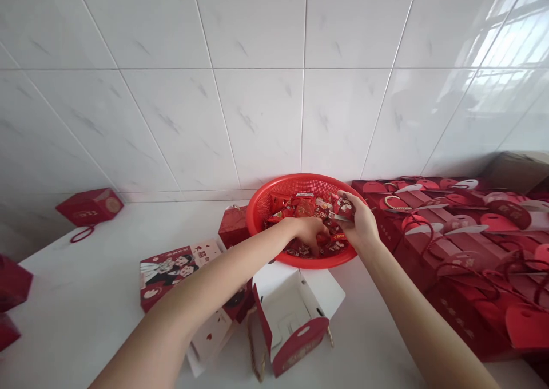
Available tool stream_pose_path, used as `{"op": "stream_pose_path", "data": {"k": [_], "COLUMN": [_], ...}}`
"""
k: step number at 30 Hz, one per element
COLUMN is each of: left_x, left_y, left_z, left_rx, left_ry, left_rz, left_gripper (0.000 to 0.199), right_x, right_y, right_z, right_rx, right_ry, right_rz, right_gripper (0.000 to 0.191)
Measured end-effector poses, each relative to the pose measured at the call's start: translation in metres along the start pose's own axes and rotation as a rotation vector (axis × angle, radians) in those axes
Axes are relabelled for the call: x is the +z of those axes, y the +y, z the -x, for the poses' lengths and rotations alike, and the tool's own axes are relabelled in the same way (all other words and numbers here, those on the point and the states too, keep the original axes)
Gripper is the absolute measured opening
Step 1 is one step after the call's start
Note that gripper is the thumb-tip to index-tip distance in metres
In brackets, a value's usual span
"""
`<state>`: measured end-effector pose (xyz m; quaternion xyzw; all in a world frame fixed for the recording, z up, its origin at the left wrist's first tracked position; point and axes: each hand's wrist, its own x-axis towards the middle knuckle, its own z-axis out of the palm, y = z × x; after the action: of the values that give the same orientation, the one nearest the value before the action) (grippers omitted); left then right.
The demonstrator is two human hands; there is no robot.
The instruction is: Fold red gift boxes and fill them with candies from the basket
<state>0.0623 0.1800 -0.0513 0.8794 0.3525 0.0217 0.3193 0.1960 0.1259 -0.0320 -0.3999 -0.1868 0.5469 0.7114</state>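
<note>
Below the tiled wall (261, 111), on our tabletop (107, 297), stands a red basket (309, 186), where our left grip (309, 232) dips among wrapped packets (304, 208), how open we cannot tell, while our right grip (361, 224) pinches one patterned packet (343, 206).

Red basket (256, 206) of wrapped packets (304, 207); one small packet (342, 206) in right hand (362, 222)

Basket: bright red, round, perforated wall, smooth broad rim. Upright; extends around the left hand (311, 233), its right edge passing beneath the right hand.

Wrapped packets: glossy, mostly red and dark red, some with white or gold print. Loose heap, mixed angles, inside basket. Visible beyond the left hand's knuckles, around its fingers, and left of the right hand; some hidden beneath the left hand.

Small packet: dark red, pale printed figures. Raised above the heap between right thumb and fingers, tilted; printed face showing. Contents not visible.
</note>
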Motion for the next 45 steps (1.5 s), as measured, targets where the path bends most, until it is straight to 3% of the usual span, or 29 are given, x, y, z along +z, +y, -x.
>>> {"op": "stream_pose_path", "data": {"k": [3,7,11,17,25,32,40,45], "left_x": [0.007,0.013,0.005,-0.019,-0.015,-0.026,-0.020,-0.012], "left_y": [0.005,0.009,0.007,-0.002,0.005,0.014,0.026,0.030], "left_z": [-0.003,-0.006,0.000,0.010,0.006,0.010,0.053,0.102], "left_rx": [-0.006,-0.011,-0.015,-0.017,-0.024,-0.047,0.048,0.068], "left_ry": [0.001,-0.018,0.008,0.187,0.204,0.362,0.481,0.384], "left_rz": [-0.086,-0.074,-0.014,0.188,0.597,0.792,0.893,0.895], "left_gripper": [0.025,0.030,0.022,0.014,0.012,0.022,0.029,0.036], "right_x": [-0.001,-0.002,-0.001,0.001,0.002,0.001,0.004,0.005], "right_y": [0.001,0.001,0.001,-0.001,-0.003,-0.004,-0.008,-0.008], "right_z": [-0.001,0.000,0.002,0.002,0.003,0.004,0.008,0.012], "right_rx": [-0.008,-0.012,-0.003,-0.005,0.023,0.001,-0.010,0.016], "right_ry": [-0.001,-0.023,-0.021,-0.011,-0.002,-0.011,-0.067,-0.121], "right_rz": [0.014,0.025,-0.004,-0.018,-0.049,-0.024,-0.039,-0.026], "right_gripper": [0.015,0.010,0.008,0.008,0.004,0.012,0.019,0.018]}}
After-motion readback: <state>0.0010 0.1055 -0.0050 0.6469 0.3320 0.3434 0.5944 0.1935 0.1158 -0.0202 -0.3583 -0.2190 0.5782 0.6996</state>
